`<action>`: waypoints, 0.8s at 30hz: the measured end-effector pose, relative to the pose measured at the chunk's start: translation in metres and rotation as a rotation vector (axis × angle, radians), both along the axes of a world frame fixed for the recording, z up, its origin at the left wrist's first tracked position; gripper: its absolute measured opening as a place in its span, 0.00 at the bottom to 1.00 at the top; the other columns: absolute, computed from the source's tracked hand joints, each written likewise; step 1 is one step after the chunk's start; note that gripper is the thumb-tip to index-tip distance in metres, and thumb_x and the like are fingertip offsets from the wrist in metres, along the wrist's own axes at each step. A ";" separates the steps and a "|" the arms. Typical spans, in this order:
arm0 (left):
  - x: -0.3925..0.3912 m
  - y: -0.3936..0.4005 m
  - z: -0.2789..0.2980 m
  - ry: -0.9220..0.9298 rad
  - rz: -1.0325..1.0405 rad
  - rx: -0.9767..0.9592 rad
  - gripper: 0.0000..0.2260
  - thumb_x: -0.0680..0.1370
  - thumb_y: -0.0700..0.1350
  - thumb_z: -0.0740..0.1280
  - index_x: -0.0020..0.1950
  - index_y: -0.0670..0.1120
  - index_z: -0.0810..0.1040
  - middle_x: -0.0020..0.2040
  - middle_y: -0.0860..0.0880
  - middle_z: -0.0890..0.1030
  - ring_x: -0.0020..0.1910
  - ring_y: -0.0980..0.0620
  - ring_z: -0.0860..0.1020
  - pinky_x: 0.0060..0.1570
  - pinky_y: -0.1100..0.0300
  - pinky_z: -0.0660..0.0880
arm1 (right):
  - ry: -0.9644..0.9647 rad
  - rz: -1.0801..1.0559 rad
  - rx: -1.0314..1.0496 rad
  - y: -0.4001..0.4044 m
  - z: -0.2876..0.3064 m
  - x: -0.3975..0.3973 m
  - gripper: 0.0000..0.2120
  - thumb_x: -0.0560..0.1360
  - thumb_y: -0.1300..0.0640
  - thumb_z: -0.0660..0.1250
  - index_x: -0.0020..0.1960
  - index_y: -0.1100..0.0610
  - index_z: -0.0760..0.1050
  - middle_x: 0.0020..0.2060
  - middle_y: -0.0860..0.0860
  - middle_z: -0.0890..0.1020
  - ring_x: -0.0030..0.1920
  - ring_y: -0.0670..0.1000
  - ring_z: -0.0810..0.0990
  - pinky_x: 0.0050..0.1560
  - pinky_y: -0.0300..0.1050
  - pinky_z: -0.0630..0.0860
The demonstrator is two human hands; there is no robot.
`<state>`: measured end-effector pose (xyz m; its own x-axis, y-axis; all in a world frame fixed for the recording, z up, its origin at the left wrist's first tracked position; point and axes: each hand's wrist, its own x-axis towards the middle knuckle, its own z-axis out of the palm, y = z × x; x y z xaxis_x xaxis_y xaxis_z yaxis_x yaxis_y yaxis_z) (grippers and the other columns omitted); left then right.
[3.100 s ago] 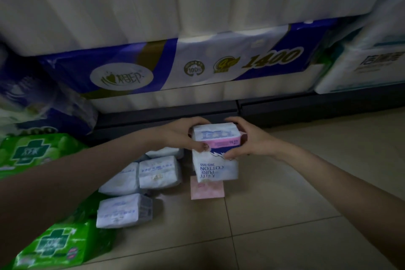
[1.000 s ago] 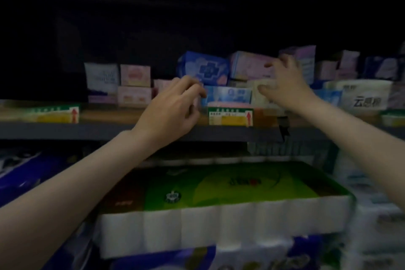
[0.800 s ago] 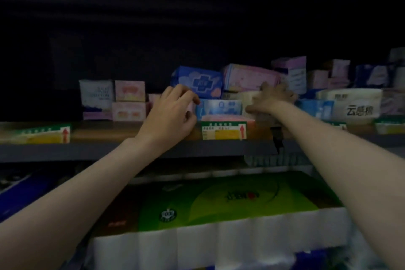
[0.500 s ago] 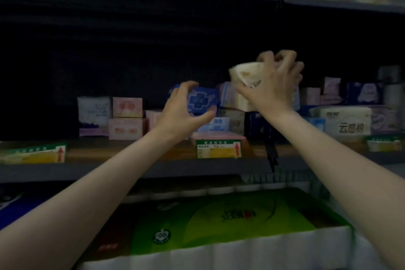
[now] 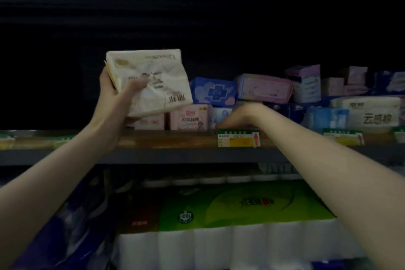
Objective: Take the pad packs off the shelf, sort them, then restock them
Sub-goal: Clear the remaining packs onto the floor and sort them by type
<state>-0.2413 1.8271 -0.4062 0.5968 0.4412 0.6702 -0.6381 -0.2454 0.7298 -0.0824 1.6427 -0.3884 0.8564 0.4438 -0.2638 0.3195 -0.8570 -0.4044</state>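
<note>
A cream pad pack point(image 5: 149, 82) was held up in front of the dark shelf gap, its print upside down, gripped by the left hand point(image 5: 118, 98) with the thumb pressed across its crumpled front. To its right, the right hand point(image 5: 235, 116) reached into the packs on the wooden shelf point(image 5: 171, 139); its fingers were hidden, so its grip could not be told. A blue pack point(image 5: 213, 90) and a pink pack point(image 5: 265, 87) lay stacked above that hand. A price tag point(image 5: 238, 138) hung on the shelf edge just below it. Green-wrapped tissue rolls point(image 5: 230, 208) sat underneath.
</note>
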 end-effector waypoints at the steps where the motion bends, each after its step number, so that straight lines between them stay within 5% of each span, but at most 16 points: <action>1: -0.004 -0.001 -0.005 0.015 -0.004 0.035 0.31 0.74 0.50 0.69 0.72 0.56 0.58 0.59 0.54 0.76 0.52 0.56 0.81 0.46 0.56 0.79 | -0.021 -0.004 0.048 -0.001 0.000 0.001 0.36 0.76 0.39 0.60 0.77 0.53 0.49 0.75 0.53 0.56 0.73 0.55 0.58 0.70 0.47 0.59; 5: -0.008 -0.007 -0.013 0.049 0.027 0.075 0.30 0.74 0.49 0.68 0.72 0.58 0.57 0.56 0.57 0.76 0.47 0.60 0.81 0.40 0.65 0.79 | -0.364 -0.223 0.647 -0.018 0.017 -0.002 0.45 0.68 0.37 0.69 0.75 0.55 0.53 0.70 0.57 0.65 0.65 0.60 0.69 0.60 0.50 0.71; 8: -0.006 -0.011 -0.011 0.050 0.056 0.001 0.29 0.75 0.50 0.67 0.72 0.57 0.57 0.56 0.56 0.76 0.50 0.57 0.80 0.44 0.61 0.78 | -0.195 -0.031 1.040 -0.022 0.027 -0.029 0.45 0.65 0.36 0.71 0.74 0.49 0.54 0.62 0.56 0.72 0.54 0.57 0.78 0.47 0.53 0.80; 12: -0.013 -0.019 -0.024 0.152 -0.038 -0.084 0.22 0.75 0.52 0.65 0.67 0.57 0.63 0.56 0.53 0.78 0.50 0.53 0.81 0.39 0.56 0.78 | -0.284 0.130 0.921 -0.021 0.011 -0.066 0.36 0.69 0.35 0.65 0.70 0.51 0.63 0.56 0.50 0.77 0.49 0.49 0.79 0.44 0.43 0.79; 15: -0.036 -0.017 -0.035 0.298 -0.204 -0.128 0.27 0.68 0.54 0.70 0.65 0.52 0.69 0.55 0.50 0.81 0.45 0.50 0.83 0.32 0.58 0.78 | -0.038 0.287 0.918 -0.047 -0.011 -0.084 0.31 0.67 0.43 0.69 0.66 0.52 0.69 0.52 0.49 0.82 0.48 0.49 0.83 0.40 0.41 0.80; 19: -0.064 -0.016 -0.078 0.533 -0.456 -0.072 0.24 0.51 0.43 0.78 0.46 0.44 0.83 0.40 0.46 0.85 0.35 0.50 0.83 0.27 0.61 0.78 | 0.199 0.429 0.527 -0.082 -0.061 -0.107 0.24 0.57 0.51 0.78 0.52 0.48 0.76 0.43 0.47 0.85 0.44 0.48 0.84 0.38 0.39 0.80; 21: -0.069 -0.016 -0.119 0.706 -0.439 0.017 0.25 0.57 0.43 0.72 0.54 0.45 0.77 0.38 0.49 0.85 0.34 0.54 0.83 0.28 0.64 0.77 | 0.267 0.452 0.347 -0.091 -0.105 -0.111 0.19 0.58 0.58 0.78 0.47 0.54 0.78 0.39 0.49 0.85 0.39 0.48 0.84 0.33 0.38 0.78; 24: -0.066 -0.012 -0.188 1.026 -0.390 0.250 0.31 0.65 0.44 0.75 0.64 0.55 0.65 0.48 0.48 0.83 0.42 0.50 0.83 0.34 0.59 0.78 | 0.302 0.408 0.079 -0.101 -0.189 -0.107 0.13 0.65 0.60 0.75 0.47 0.53 0.77 0.41 0.48 0.84 0.41 0.45 0.82 0.38 0.37 0.78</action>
